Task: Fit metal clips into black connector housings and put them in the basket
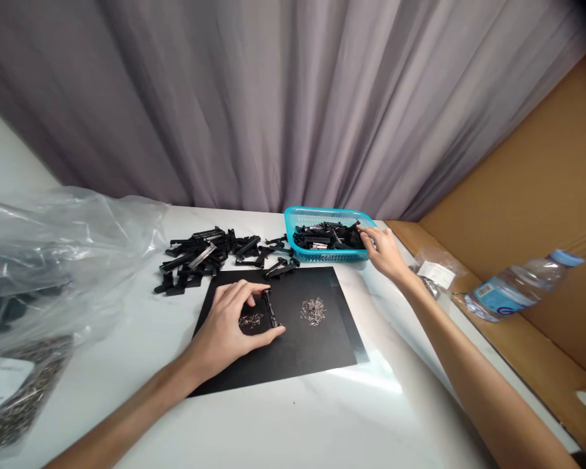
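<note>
My left hand (227, 326) rests on a black mat (293, 339), its thumb and fingers pinching the two ends of a slim black plastic bar (270, 308). A small heap of tiny metal clips (251, 320) lies in the hollow of that hand. A second heap of metal clips (313, 311) sits to the right on the mat. My right hand (385, 251) reaches to the front right corner of a turquoise basket (293, 229) filled with black plastic parts (327, 236); its fingertips touch a black part at the rim.
A loose pile of black plastic bars (209, 255) lies behind the mat. A large clear plastic bag (43, 254) and a bag of metal parts (14, 391) sit at left. A small bag (432, 273), a lying water bottle (515, 286) and cardboard (542, 195) are at right.
</note>
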{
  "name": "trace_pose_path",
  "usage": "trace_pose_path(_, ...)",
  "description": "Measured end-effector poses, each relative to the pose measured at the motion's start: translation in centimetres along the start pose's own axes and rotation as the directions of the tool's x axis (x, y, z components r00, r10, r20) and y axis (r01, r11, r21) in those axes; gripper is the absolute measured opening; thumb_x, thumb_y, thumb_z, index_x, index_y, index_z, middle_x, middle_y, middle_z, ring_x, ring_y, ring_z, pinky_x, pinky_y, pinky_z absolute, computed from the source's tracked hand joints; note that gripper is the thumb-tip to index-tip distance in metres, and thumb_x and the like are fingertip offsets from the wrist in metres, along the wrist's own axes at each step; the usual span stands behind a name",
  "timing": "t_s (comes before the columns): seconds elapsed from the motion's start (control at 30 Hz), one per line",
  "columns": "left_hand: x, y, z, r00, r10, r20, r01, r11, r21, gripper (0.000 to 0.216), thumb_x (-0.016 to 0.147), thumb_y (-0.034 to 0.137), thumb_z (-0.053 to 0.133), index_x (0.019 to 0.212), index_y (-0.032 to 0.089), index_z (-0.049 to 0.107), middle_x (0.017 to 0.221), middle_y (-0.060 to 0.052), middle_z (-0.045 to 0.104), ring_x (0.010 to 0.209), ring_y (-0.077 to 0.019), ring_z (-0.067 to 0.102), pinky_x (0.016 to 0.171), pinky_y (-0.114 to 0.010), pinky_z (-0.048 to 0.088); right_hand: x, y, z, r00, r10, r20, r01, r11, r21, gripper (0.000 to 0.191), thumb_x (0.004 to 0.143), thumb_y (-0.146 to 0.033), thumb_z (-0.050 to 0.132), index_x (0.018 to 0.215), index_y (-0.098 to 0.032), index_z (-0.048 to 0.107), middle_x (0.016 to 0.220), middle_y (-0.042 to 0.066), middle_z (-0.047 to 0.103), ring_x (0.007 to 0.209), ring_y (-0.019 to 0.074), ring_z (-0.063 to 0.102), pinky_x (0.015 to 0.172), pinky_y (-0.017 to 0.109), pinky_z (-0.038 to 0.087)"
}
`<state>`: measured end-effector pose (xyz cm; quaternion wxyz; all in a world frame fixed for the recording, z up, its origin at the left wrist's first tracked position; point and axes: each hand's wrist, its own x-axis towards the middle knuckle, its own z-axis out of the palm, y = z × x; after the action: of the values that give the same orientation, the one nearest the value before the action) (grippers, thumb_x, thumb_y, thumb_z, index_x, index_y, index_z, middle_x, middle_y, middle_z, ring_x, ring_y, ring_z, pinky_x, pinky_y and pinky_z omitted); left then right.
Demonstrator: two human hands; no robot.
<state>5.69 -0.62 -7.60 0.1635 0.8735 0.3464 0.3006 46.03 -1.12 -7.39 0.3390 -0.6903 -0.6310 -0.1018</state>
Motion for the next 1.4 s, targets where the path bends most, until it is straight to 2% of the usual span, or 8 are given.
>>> trace_pose_path(0.23, 0.0, 0.4, -0.1, 1.0, 0.005, 0.019, -0.005, 1.0, 0.008, 0.055, 0.078, 0.051, 0.081, 0.123, 0.026, 0.063, 0.097, -0.003, 0.06, 0.106, -0.0289, 0.056, 0.098, -0.045, 0.05, 1.4, 1.0, 0.0, 0.999, 0.025, 0.047, -0.028, 0.997, 0.071, 0.043, 0.098, -0.035, 0.047, 0.134, -0.023, 0.067, 0.119, 0.011, 0.076, 0.1, 0.0281, 0.06, 0.094, 0.048, 0.049)
trace_pose_path(0.43, -0.1, 0.6, -0.3, 0.999, 0.001, 0.037, -0.002, 1.0, 0.013, 0.056, 0.077, 0.051, 0.082, 0.124, 0.026, 0.063, 0.097, -0.003, 0.061, 0.105, -0.0293, 0.056, 0.097, -0.046, 0.051, 0.9, 0.9, -0.6, 0.998, 0.063, -0.026, -0.06, 0.994, 0.089, 0.037, 0.097, -0.039, 0.048, 0.113, -0.017, 0.074, 0.109, 0.014, 0.076, 0.093, 0.0288, 0.058, 0.09, 0.047, 0.049)
trace_pose_path(0.67, -0.1, 0.5, -0.4, 0.999, -0.014, 0.052, 0.013, 1.0, 0.017, 0.053, 0.079, 0.05, 0.081, 0.123, 0.027, 0.063, 0.097, -0.003, 0.061, 0.107, -0.0295, 0.056, 0.097, -0.045, 0.052, 3.2, 0.1, 0.4, 0.996, 0.061, -0.058, -0.051, 0.987, 0.153, 0.054, 0.092, -0.051, 0.059, 0.135, -0.018, 0.06, 0.111, 0.013, 0.073, 0.091, 0.0275, 0.06, 0.086, 0.044, 0.049)
trace_pose_path(0.77, -0.1, 0.2, -0.3, 0.999, -0.015, 0.048, 0.013, 1.0, 0.027, 0.053, 0.08, 0.05, 0.08, 0.124, 0.027, 0.062, 0.098, -0.003, 0.061, 0.107, -0.0295, 0.056, 0.098, -0.046, 0.051, 4.7, -0.4, 0.6, 0.998, 0.053, -0.028, -0.046, 0.979, 0.201, 0.047, 0.093, -0.057, 0.058, 0.116, -0.017, 0.067, 0.096, 0.011, 0.074, 0.075, 0.0226, 0.06, 0.076, 0.038, 0.049)
trace_pose_path(0.87, -0.3, 0.1, -0.3, 0.999, -0.007, 0.038, 0.006, 0.999, 0.032, 0.053, 0.08, 0.05, 0.08, 0.125, 0.028, 0.062, 0.098, -0.003, 0.061, 0.107, -0.0293, 0.056, 0.096, -0.046, 0.052, 5.4, -0.9, -0.3, 0.999, 0.032, -0.036, -0.022, 0.971, 0.24, 0.045, 0.092, -0.059, 0.059, 0.104, -0.016, 0.066, 0.098, 0.011, 0.073, 0.075, 0.0202, 0.06, 0.072, 0.034, 0.048)
trace_pose_path(1.1, -0.6, 0.0, -0.4, 1.0, 0.019, 0.013, -0.02, 0.998, 0.06, 0.053, 0.079, 0.048, 0.081, 0.125, 0.03, 0.062, 0.096, -0.002, 0.062, 0.103, -0.0282, 0.058, 0.093, -0.042, 0.053, 4.7, -0.3, -4.5, 1.0, 0.026, -0.017, -0.02, 0.96, 0.278, 0.039, 0.087, -0.055, 0.07, 0.1, -0.018, 0.069, 0.095, 0.01, 0.075, 0.074, 0.0193, 0.059, 0.07, 0.033, 0.046)
trace_pose_path(1.27, -0.8, -0.7, 0.0, 0.998, 0.051, -0.021, -0.049, 0.994, 0.103, 0.056, 0.08, 0.048, 0.081, 0.129, 0.03, 0.059, 0.096, -0.001, 0.061, 0.102, -0.0273, 0.058, 0.093, -0.04, 0.052, 4.8, 1.4, -5.5, 0.989, 0.133, 0.069, -0.144, 0.967, 0.212, 0.047, 0.08, -0.065, 0.073, 0.089, -0.019, 0.068, 0.088, 0.01, 0.075, 0.072, 0.0209, 0.061, 0.066, 0.034, 0.045)
trace_pose_path(1.4, -0.8, -1.1, 0.1, 0.994, 0.095, -0.045, -0.089, 0.988, 0.129, 0.058, 0.079, 0.046, 0.081, 0.129, 0.03, 0.058, 0.095, -0.001, 0.06, 0.099, -0.0264, 0.059, 0.09, -0.038, 0.051, 4.5, 2.5, -5.9, 0.963, 0.174, 0.206, -0.205, 0.968, 0.141, 0.051, 0.077, -0.07, 0.073, 0.081, -0.02, 0.07, 0.084, 0.009, 0.075, 0.07, 0.0217, 0.063, 0.063, 0.033, 0.046)
